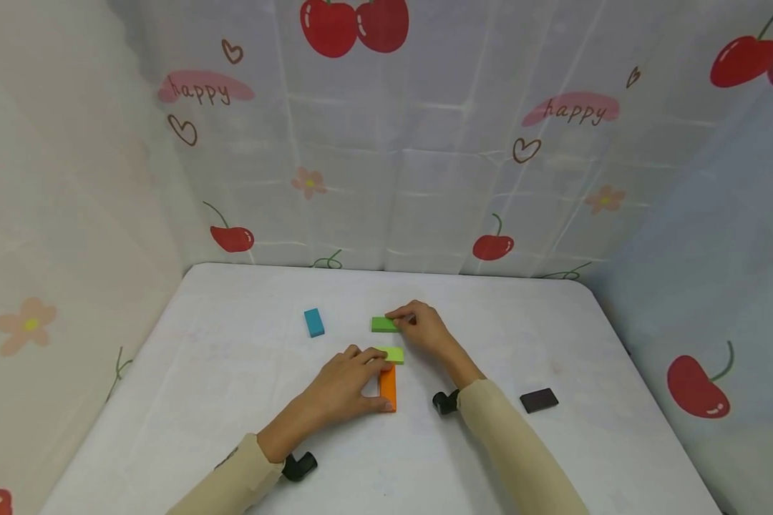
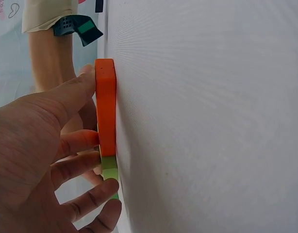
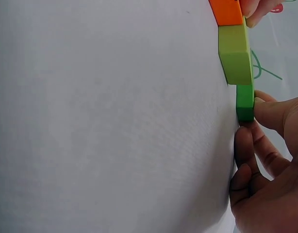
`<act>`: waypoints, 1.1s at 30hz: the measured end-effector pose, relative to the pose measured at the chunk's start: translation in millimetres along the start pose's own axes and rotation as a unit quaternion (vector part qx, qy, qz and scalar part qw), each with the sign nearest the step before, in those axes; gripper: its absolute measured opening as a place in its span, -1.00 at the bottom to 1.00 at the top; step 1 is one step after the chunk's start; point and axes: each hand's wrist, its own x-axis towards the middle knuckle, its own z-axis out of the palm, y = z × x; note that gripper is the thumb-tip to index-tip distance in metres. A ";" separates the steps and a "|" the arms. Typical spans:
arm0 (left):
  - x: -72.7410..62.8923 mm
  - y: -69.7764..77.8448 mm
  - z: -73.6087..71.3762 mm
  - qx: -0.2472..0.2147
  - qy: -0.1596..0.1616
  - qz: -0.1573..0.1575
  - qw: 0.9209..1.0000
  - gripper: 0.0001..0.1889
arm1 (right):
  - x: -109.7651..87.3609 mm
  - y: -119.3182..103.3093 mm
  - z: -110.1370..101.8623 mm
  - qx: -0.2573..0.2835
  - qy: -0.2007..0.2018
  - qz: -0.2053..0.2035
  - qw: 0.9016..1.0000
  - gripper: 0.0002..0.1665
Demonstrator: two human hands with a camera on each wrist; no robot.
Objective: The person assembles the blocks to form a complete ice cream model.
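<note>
My left hand (image 1: 343,385) is around an orange block (image 1: 389,390), thumb by its near end and forefinger by its far end. The block lies lengthwise away from me on the white table. Against its far end sits a lime-green block (image 1: 395,355), set crosswise, with my left fingers over its left part. Farther back lies a darker green block (image 1: 383,325). My right hand (image 1: 428,335) pinches its right end between thumb and fingers. In the right wrist view, the orange, lime and green (image 3: 245,103) blocks appear in a line.
A blue block (image 1: 314,323) lies at the back, left of the green one. On the right, beyond my right forearm, is a dark brown block (image 1: 539,400). The white table (image 1: 245,300) meets a printed curtain (image 1: 386,207) at its back edge.
</note>
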 end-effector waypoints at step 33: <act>-0.1 -1.0 -0.7 0.002 0.003 0.004 1.000 -0.22 | -30.6 -1.0 -0.7 0.008 -0.010 -0.031 0.999 -0.75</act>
